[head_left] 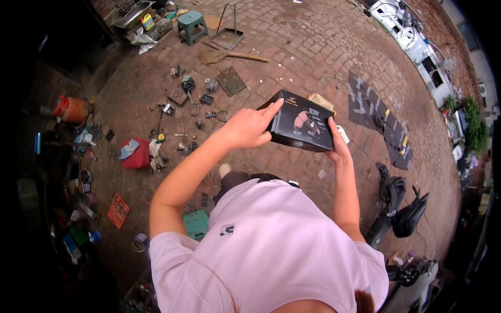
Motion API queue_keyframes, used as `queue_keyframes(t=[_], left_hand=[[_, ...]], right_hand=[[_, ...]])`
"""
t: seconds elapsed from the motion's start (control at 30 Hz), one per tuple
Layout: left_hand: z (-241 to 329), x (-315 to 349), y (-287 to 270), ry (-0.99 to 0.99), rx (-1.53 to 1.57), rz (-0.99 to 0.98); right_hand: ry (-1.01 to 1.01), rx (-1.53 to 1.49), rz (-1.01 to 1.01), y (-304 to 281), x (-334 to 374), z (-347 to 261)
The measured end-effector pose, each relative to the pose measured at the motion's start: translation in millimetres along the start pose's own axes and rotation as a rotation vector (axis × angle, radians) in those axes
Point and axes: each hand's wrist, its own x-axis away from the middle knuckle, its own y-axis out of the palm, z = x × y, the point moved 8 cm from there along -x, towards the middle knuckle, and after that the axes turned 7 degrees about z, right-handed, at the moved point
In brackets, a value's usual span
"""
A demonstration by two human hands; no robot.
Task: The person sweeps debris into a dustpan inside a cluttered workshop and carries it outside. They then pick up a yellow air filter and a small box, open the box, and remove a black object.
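Observation:
In front of my chest I hold a black cardboard box (295, 130) with a picture of brake pads on its upper face. My right hand (340, 145) grips its right end, thumb on top and the other fingers mostly hidden below. At the left end, my left hand (245, 128) is closed against the box, its index finger stretched along the upper edge and its thumb lower down. A tan and orange packet (322, 101) shows behind the far edge; whether it touches the box I cannot tell. A small white object (342, 134) appears beside my right fingers.
Metal parts and tools (188, 83) lie scattered on the brick floor at left, near a red container (135, 153) and a green case (195, 224). Farther off are a broom (229, 56) and a green stool (192, 25). Dark sheets (373, 107) and black bags (409, 214) lie right.

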Motion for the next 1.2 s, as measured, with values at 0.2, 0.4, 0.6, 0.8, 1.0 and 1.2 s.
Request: queue_keyframes(t=[0.2,0.4,0.6,0.8,1.0,1.2], left_hand=[[-6,11,-9,-0.037,0.032,0.161],[-25,1,-28,-0.149,-0.082,0.413],[-22,-12,-59,-0.025,0.027,0.749],[-26,-13,-70,-0.136,0.179,0.881],[-70,-4,-80,-0.335,0.273,0.885],[-63,1,-98,-0.358,0.139,0.835]], right_hand=[[0.052,-0.080,-0.036,6,0,11],[-0.097,0.015,0.093,25,12,-7],[-0.107,-0.164,0.005,58,37,-2],[-0.153,-0.152,-0.008,65,51,-11],[-0.404,0.276,-0.154,66,68,-47],[-0.792,0.794,-0.003,99,86,-74]])
